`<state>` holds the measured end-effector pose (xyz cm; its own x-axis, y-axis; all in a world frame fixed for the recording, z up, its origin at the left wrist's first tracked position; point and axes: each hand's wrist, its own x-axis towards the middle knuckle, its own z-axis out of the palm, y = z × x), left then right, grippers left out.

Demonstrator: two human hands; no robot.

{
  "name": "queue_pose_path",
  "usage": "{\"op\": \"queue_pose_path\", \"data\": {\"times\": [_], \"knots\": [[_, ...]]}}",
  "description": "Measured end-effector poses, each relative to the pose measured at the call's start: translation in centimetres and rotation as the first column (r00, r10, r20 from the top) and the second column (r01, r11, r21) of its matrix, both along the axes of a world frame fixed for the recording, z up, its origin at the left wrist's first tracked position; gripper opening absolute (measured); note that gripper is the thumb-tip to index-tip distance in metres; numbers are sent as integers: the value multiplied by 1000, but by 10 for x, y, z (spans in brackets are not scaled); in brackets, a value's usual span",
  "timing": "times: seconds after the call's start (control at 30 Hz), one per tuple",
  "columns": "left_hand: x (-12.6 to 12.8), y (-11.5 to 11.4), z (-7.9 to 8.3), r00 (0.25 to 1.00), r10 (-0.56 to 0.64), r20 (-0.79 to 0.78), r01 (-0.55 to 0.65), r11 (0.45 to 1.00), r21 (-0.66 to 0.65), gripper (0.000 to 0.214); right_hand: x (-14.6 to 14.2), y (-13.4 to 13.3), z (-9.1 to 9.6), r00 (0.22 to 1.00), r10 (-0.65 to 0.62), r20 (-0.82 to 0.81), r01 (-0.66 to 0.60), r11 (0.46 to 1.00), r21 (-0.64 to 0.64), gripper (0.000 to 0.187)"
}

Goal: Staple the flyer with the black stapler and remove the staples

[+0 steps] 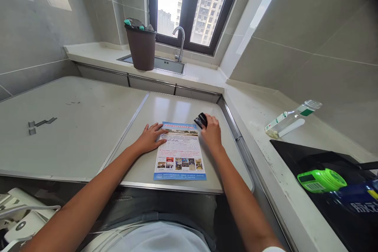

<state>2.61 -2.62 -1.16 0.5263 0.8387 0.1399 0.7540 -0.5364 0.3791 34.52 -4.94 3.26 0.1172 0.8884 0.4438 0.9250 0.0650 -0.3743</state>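
Observation:
A printed flyer (180, 147) with blue borders, red and black text and a row of small photos lies flat on the pale folding table (132, 171). My left hand (150, 138) rests at its upper left edge, fingers spread, the tips on the paper. Just off the flyer's upper right corner, my right hand (212, 129) is closed around a small black stapler (201, 120), partly hidden by the fingers. Grey staple strips (44, 122) lie at the table's left side, with thin loose bits farther back.
A brown bin (141, 47) stands by the sink (168, 65) and its tap (180, 41), below the window. On the right counter (251, 106) are a clear bottle (295, 116), a green container (321, 180) and a blue bottle (358, 197) over a black surface.

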Motion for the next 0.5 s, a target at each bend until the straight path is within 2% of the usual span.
{"op": "queue_pose_path", "data": {"times": [0.1,0.17,0.23,0.33,0.5], "knots": [[0,1,-1,1000,6,19,-6,1000,-2,57,-47,-22,-10,974,210,-81,-214,976,-38,59],[0,2,-2,999,19,29,-19,1000,-3,52,-72,-33,-21,954,278,-111,-289,953,-94,60],[0,3,-2,998,36,49,-36,999,-5,47,-82,-38,-30,943,312,-115,-324,940,-107,60],[0,2,-1,995,54,89,-52,998,-18,45,-64,-41,-37,950,301,-89,-308,948,-83,61],[0,-2,1,991,55,120,-52,998,-31,41,9,-47,-46,964,247,-93,-255,963,-88,61]]}}
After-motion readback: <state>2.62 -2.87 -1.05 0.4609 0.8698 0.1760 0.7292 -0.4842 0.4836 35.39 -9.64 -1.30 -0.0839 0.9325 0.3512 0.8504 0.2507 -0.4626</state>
